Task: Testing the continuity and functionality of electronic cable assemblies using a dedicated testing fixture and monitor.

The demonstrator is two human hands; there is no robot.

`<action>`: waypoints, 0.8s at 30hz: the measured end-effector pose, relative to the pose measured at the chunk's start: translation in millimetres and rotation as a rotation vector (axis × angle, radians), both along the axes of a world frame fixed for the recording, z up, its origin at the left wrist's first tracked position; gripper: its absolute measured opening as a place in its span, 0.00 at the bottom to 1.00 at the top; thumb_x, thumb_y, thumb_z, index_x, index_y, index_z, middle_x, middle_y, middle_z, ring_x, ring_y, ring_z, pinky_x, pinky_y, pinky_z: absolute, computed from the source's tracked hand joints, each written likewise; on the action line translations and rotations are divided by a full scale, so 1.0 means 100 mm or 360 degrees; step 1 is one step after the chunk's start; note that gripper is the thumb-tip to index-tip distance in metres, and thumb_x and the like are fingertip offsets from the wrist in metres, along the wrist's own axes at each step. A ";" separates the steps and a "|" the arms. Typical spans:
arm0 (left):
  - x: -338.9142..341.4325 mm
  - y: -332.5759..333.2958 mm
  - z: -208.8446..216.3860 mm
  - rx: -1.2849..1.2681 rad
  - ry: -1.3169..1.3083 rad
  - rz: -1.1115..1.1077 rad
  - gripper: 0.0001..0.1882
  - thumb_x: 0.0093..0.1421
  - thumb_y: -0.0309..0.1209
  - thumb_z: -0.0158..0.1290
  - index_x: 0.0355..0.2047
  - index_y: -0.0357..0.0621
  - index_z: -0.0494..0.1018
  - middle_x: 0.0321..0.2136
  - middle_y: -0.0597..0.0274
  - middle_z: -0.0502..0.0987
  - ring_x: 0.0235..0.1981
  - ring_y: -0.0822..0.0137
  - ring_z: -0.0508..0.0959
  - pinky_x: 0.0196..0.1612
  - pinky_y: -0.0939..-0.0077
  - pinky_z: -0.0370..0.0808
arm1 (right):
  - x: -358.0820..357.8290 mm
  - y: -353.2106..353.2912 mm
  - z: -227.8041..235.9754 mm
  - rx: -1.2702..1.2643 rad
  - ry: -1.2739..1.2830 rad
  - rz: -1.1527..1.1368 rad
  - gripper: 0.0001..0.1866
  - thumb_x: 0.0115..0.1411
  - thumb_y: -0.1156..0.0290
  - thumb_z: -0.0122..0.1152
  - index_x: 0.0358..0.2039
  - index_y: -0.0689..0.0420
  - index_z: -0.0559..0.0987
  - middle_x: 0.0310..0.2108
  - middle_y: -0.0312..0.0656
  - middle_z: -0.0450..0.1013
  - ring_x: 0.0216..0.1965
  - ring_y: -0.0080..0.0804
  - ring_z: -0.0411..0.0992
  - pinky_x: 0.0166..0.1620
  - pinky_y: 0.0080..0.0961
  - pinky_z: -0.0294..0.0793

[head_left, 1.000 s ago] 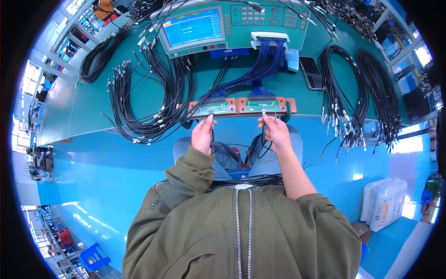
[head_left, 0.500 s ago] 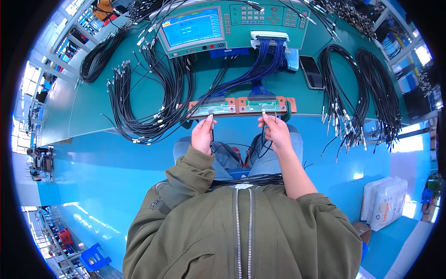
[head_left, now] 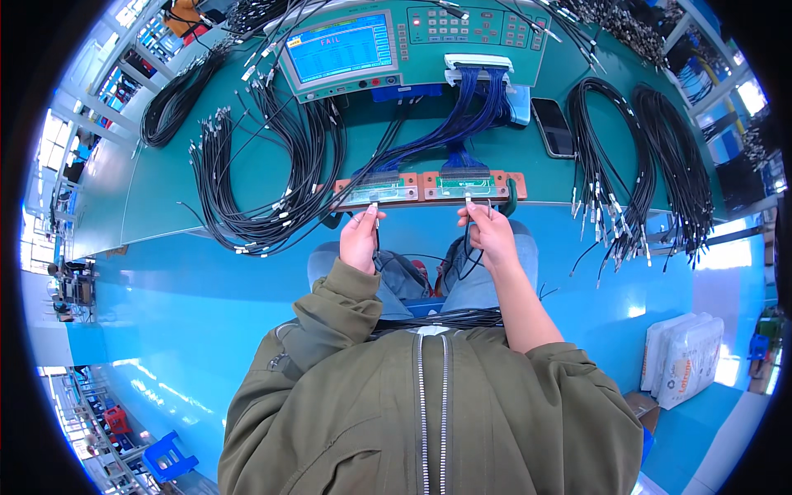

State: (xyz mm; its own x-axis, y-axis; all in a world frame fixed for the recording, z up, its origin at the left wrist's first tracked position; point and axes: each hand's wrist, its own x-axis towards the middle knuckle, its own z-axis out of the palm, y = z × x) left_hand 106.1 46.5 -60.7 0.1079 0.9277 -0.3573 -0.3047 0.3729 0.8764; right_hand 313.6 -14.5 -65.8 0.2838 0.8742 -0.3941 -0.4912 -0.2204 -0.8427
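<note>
Pinched in my left hand (head_left: 360, 240) is one end of a thin black cable, its pale connector (head_left: 374, 205) at the front edge of the left green circuit board (head_left: 388, 194). My right hand (head_left: 494, 237) grips the other end, with its connector (head_left: 469, 199) at the right green board (head_left: 483, 188). Whether either connector is fully seated I cannot tell. Between my hands the black cable (head_left: 476, 266) hangs in a loop above my lap. Both boards sit on an orange-brown fixture block (head_left: 422, 188) at the table's near edge, joined by blue-purple wires (head_left: 429, 142) to a tester (head_left: 478, 29).
A coiled bundle of black cables (head_left: 239, 210) lies left of the fixture; two more bundles (head_left: 615, 140) (head_left: 676, 157) hang over the table edge at right. Beside them rests a phone (head_left: 553, 129). More black cables (head_left: 445, 320) lie across my lap. White sacks (head_left: 685, 359) stand on the floor.
The tester's screen has switched from a small pop-up box to a blue results page with a heading on top. My hands and the cable have hardly moved.
</note>
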 end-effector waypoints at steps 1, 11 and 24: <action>0.00 0.00 0.01 -0.0001 0.0007 -0.0007 0.11 0.59 0.36 0.46 0.26 0.41 0.71 0.17 0.75 0.62 0.14 0.85 0.55 0.17 0.91 0.50 | 0.00 0.00 0.00 0.0006 -0.0001 -0.0003 0.11 0.58 0.67 0.49 0.29 0.61 0.75 0.21 0.37 0.70 0.10 0.09 0.48 0.13 0.08 0.43; 0.01 0.01 -0.13 0.0240 0.0262 -0.0022 0.12 0.60 0.34 0.45 0.22 0.43 0.69 0.17 0.73 0.62 0.19 0.81 0.57 0.24 0.89 0.54 | 0.00 -0.02 0.04 0.0011 -0.0018 0.0013 0.11 0.59 0.67 0.49 0.30 0.62 0.74 0.21 0.37 0.70 0.10 0.09 0.48 0.13 0.07 0.43; 0.07 -0.13 -0.06 0.0303 0.0278 -0.0060 0.12 0.60 0.31 0.43 0.22 0.42 0.68 0.20 0.72 0.64 0.22 0.81 0.57 0.28 0.89 0.55 | -0.17 -0.06 -0.03 0.0019 -0.0137 -0.0002 0.11 0.59 0.67 0.46 0.26 0.58 0.74 0.18 0.33 0.66 0.11 0.10 0.48 0.14 0.08 0.43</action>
State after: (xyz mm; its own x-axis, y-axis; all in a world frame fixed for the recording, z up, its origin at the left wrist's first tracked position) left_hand 113.3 33.5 -66.3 0.0955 0.9765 -0.1930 -0.1313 0.2045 0.9700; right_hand 296.3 -20.0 -68.7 0.3170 0.8785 -0.3575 -0.4171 -0.2094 -0.8844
